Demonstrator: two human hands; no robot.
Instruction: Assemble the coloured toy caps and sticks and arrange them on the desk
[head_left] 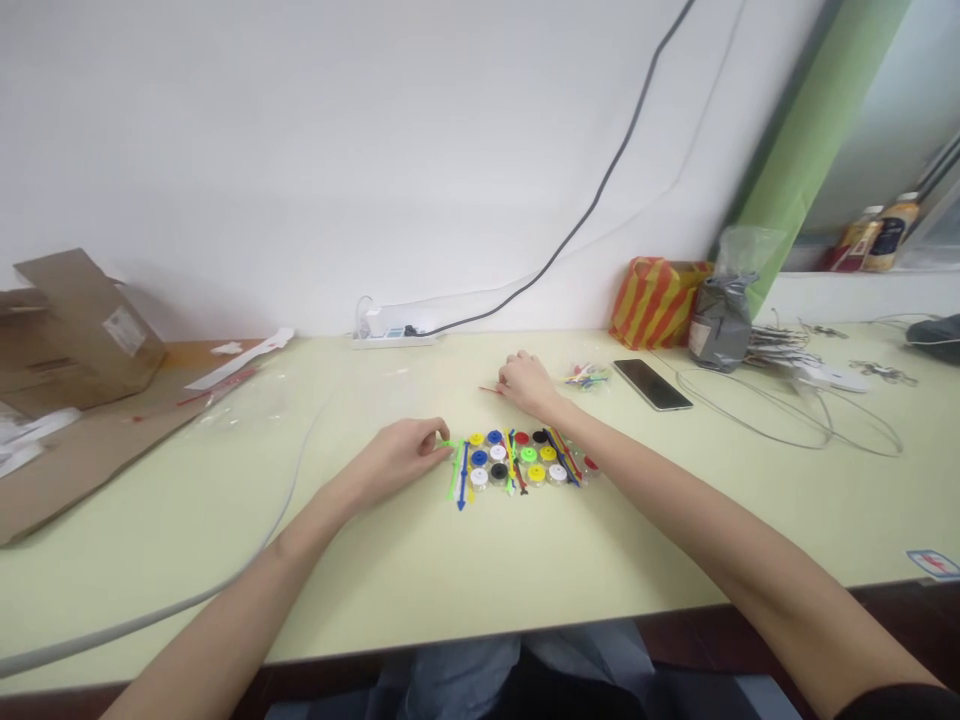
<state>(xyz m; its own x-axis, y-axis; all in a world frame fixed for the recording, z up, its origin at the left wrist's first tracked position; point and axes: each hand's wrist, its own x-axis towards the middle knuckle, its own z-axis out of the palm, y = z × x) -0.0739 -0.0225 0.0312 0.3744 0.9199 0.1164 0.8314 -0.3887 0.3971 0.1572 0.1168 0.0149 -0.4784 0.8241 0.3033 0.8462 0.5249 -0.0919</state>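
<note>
Nearest, a grey cable (187, 602) crosses the bench (405, 590) left of the disc set (498, 455), whose round pieces stand in rows with coloured arrows (463, 475) among them. At the set's left end is the left hand (397, 455), its grip beside a green arrow (454, 475); I cannot tell whether it closes on it. The right forearm (637, 450) passes over the set's right end, hiding part. Beyond the set, the right hand's (525, 382) grip pinches a red stick (489, 390). Farther off are a phone (652, 384) to the set's right, a cardboard box (82, 330) to its left, a power strip (394, 342) behind it, and a striped bag (651, 303) behind-right.
</note>
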